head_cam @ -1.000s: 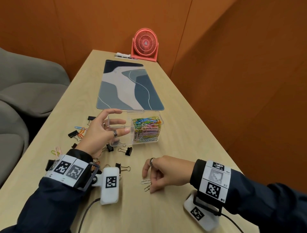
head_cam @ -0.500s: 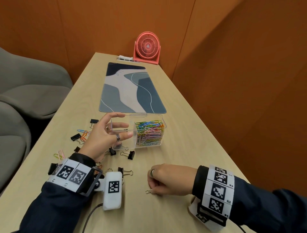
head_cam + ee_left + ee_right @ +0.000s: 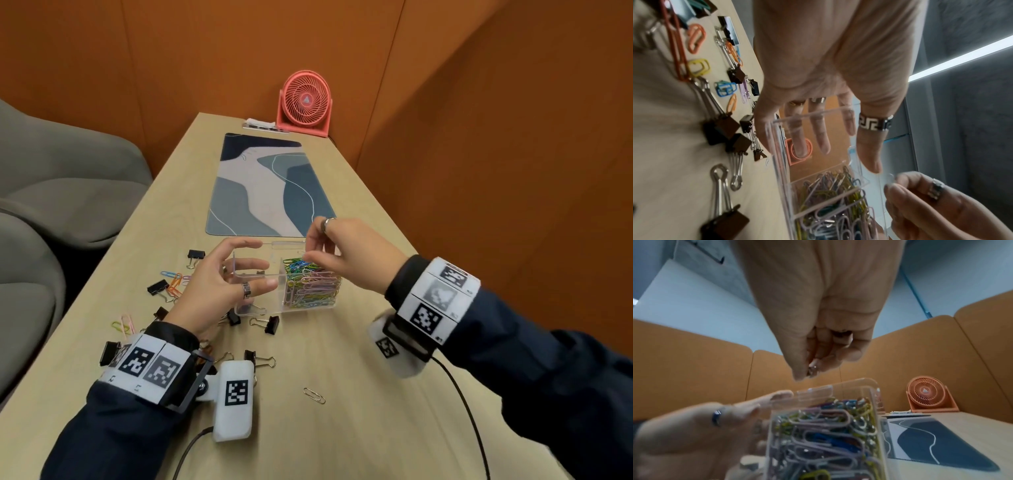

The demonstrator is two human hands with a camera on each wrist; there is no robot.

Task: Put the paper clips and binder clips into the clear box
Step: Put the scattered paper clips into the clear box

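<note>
The clear box (image 3: 255, 274) stands mid-table. Its right compartment is packed with coloured paper clips (image 3: 313, 284); the left one looks nearly empty. My left hand (image 3: 263, 263) holds the box's left end, thumb on the near wall and fingers (image 3: 821, 139) behind the far wall. Just above the right compartment, my right hand (image 3: 307, 251) pinches a small silver paper clip (image 3: 813, 369). Another silver paper clip (image 3: 314, 395) lies on the table near me. Black binder clips (image 3: 270, 323) and loose coloured paper clips (image 3: 174, 281) are scattered left of and in front of the box.
A patterned desk mat (image 3: 270, 186) lies beyond the box, with a coral fan (image 3: 306, 99) at the table's far end. Grey chairs (image 3: 68, 178) stand along the left edge. An orange wall runs close along the right side.
My right hand picked up a silver clip from the near table and rose forward to above the box; one silver clip stayed behind. The left hand kept its hold on the box.
</note>
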